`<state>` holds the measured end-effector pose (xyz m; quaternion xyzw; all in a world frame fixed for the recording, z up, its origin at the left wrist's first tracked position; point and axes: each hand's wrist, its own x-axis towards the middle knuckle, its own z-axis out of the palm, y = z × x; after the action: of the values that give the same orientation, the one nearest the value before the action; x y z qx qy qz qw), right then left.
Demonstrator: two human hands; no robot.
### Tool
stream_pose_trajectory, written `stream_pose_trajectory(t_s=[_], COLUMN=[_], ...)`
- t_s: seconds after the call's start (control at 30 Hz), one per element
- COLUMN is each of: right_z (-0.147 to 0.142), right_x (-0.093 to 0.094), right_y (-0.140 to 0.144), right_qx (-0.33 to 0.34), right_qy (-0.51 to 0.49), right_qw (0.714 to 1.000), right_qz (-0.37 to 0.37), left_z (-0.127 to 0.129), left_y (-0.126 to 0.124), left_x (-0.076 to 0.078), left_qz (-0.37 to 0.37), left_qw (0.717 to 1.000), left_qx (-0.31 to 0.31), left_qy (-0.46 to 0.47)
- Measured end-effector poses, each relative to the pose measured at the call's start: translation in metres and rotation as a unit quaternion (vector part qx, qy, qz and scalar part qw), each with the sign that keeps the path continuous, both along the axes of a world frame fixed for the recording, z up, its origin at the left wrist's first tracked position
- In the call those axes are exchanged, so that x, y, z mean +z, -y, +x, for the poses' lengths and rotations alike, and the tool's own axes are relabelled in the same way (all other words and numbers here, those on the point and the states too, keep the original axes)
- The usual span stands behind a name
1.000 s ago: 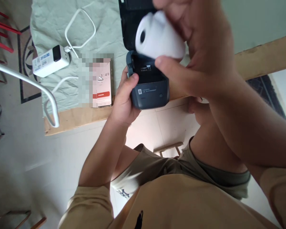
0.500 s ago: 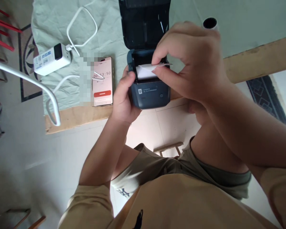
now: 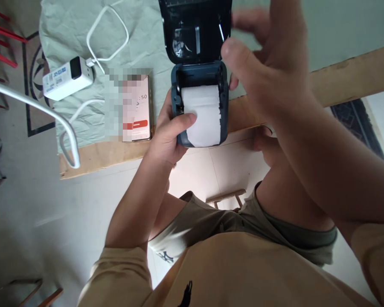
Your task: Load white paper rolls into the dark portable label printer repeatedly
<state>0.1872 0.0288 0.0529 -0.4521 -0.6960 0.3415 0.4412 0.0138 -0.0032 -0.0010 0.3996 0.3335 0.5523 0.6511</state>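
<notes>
A dark blue portable label printer (image 3: 224, 123) is gripped along its left side by my left hand (image 3: 171, 132). My left thumb presses on the white paper (image 3: 206, 121), which drapes from the printer's inside over its front edge. The paper's right edge looks ragged. Tilted back at the top is the printer's black lid (image 3: 196, 32), swung up. My right hand (image 3: 262, 59) is beside the lid's right edge, fingers apart and partly blurred, with nothing seen in it. Whether its fingertips touch the lid I cannot tell.
A phone (image 3: 142, 106), partly pixelated, lies left of the printer on the green cloth (image 3: 153, 42). Farther left are a white power bank (image 3: 68, 79) with a looping white cable (image 3: 127, 36) and a thick white bent rod (image 3: 51, 111). The wooden table edge (image 3: 105, 160) runs below.
My right hand has let go of the paper and moved up to the lid's side. The paper now lies over the printer's front, and my left thumb has shifted onto it.
</notes>
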Motion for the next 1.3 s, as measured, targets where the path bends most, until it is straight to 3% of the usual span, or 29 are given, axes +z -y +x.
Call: stream_pose_trajectory(t_s=[0.1,0.23,0.47,0.63,0.77,1.1,1.2,1.3], right_z=[-0.002,-0.004,-0.006,-0.010,-0.012,-0.013,-0.014,-0.015], right_x=[-0.003,-0.004,-0.005,-0.009,-0.015,-0.020,-0.020,-0.021], right_y=[0.000,0.003,0.007,0.010,0.006,0.004,0.005,0.005], right_qx=[-0.015,-0.006,0.085,0.166,0.158,0.135,0.109,0.097], right_qy=[0.025,0.075,0.096,0.019,-0.029,-0.040,-0.041,-0.045], right_qw=[0.993,0.989,0.990,0.982,0.978,0.981,0.982,0.984], right_qz=[0.113,0.129,0.058,-0.083,-0.134,-0.137,-0.146,-0.145], left_z=[0.000,-0.001,0.001,0.003,0.002,0.004,0.007,0.007], left_y=[0.000,0.001,0.000,0.004,0.004,0.001,-0.001,-0.002], left_x=[-0.001,-0.002,0.003,0.006,0.006,0.009,0.014,0.016], left_qz=[0.006,0.029,0.018,0.017,0.020,-0.003,-0.036,-0.086], left_qw=[1.000,0.999,1.000,1.000,0.999,1.000,0.998,0.991], left_qx=[0.000,-0.013,0.001,-0.021,-0.028,-0.008,-0.003,0.046], left_qy=[-0.005,0.013,0.005,-0.004,0.016,0.008,0.045,0.090])
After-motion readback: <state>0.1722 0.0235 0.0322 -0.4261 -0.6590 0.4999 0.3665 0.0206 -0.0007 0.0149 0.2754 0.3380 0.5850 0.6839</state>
